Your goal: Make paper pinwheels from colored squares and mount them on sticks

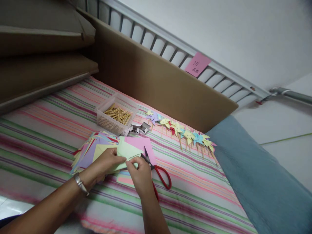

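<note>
A pale green sheet of paper (128, 149), cut and partly folded, is held up between my two hands. My left hand (107, 162) grips its left side, thumb on top. With finger and thumb pinched together, my right hand (140, 172) holds the lower right part of the same sheet. Scissors with red handles (168, 182) and dark blades lie just right of my right hand, partly hidden by it. Beneath the blades is a pink sheet (142, 143). To the left, a stack of coloured paper (90, 152) is fanned out under my left hand.
Behind the paper stands a clear plastic box (110, 125) of short wooden sticks (117, 113). Small open boxes (140, 128) sit beside it. Several paper pinwheels (187, 135) lie in a row before a cardboard panel (156, 78). Cardboard boxes (44, 71) border the striped cloth (195, 195) at left.
</note>
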Motion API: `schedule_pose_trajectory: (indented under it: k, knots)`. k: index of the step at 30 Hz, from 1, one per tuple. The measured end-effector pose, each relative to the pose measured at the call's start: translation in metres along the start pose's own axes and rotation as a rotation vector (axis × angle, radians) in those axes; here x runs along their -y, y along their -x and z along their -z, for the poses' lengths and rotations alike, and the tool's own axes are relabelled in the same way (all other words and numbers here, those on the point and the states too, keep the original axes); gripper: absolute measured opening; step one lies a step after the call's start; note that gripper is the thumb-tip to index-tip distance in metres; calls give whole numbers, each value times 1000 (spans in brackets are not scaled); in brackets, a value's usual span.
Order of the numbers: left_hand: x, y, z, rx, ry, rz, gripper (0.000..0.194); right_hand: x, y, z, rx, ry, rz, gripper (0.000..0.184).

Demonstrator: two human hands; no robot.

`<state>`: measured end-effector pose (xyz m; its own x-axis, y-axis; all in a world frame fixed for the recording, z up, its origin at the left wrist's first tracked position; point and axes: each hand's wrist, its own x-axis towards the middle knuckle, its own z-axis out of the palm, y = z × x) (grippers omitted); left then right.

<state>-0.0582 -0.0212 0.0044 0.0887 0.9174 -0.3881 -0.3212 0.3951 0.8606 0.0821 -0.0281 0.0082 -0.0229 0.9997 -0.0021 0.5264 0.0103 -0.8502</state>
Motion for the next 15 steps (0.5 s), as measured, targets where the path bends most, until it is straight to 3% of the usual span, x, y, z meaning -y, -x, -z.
schedule_pose_trajectory:
  k: [3,6,9,13,15]
  knots:
    - [-2,-2,4,31,-35,-6,19,-4,-4,7,-32,-247,-72,15]
    - [-3,-2,7,116,-90,21,17,-7,-10,17,-77,-517,-130,39]
    - [-1,1,7,225,-156,44,15,-8,-13,27,66,-591,-199,45]
    - [2,4,6,316,-228,34,14,-8,-12,34,358,-522,-254,28]
    - [4,3,5,342,-264,13,12,-9,-10,35,436,-412,-250,22]
